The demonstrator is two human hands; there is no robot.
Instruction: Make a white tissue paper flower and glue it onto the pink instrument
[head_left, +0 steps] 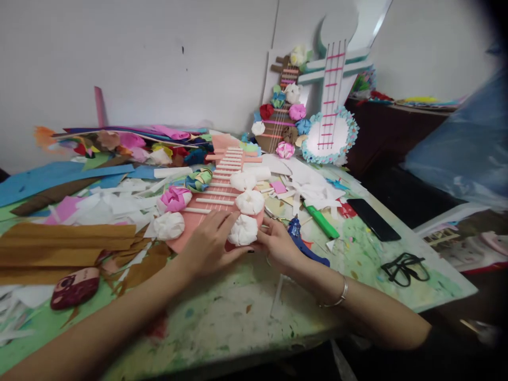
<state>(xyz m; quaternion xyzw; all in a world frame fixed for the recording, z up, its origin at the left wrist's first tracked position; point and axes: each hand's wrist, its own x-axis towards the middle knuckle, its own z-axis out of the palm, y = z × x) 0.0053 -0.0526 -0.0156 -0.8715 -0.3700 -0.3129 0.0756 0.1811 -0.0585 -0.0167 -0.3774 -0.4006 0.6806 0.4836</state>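
Pink guitar-shaped piece (193, 220) laid on worktop (222, 312). White paper flower (243, 230) at its near edge flanked by left hand (210, 238) and right hand (278, 244), close together; grip can't be told.

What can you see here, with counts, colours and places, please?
guitar model: one, salmon, centre
paper blooms: four, white, about guitar model
rosette: one, pink, left
floral model: one, brown, rear
banjo model: one, turquoise-white, rear
curved tool: one, blue, centre right
slim tool: one, green, right
phone: one, black, right
glasses: one, black, right
case: one, maroon, left
paper pieces: many, mixed colours, both sides
table: one, green, beneath
left hand: one, over guitar model
right hand: one, by paper blooms
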